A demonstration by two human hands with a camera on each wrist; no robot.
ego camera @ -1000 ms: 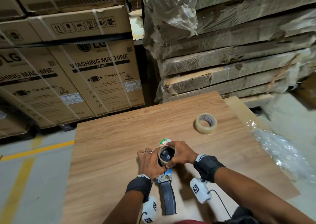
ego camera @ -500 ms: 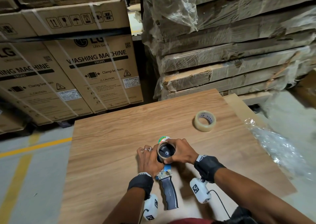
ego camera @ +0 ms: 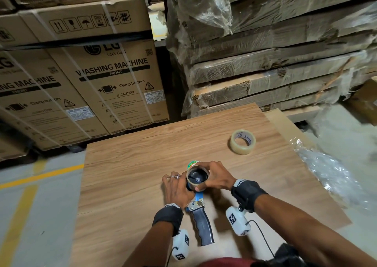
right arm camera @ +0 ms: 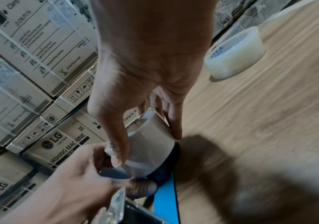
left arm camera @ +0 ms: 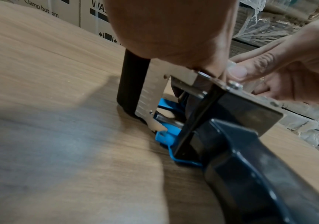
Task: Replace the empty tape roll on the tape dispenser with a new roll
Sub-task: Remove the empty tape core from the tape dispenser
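The tape dispenser lies on its side on the wooden table, black handle toward me, blue frame underneath. An empty brown cardboard core sits around its black hub. My right hand grips this core from above, thumb on the near side, fingers on the far side. My left hand holds the dispenser's front end beside the hub, its palm over the metal plate. The new clear tape roll lies flat at the table's far right, apart from both hands.
Washing machine cartons are stacked behind the table on the left. Wrapped flat cardboard packs rise behind on the right. Crumpled clear plastic lies off the table's right edge. A yellow floor line runs on the left.
Both hands stay where they were on the dispenser and the core. Only the head view has tilted down slightly.
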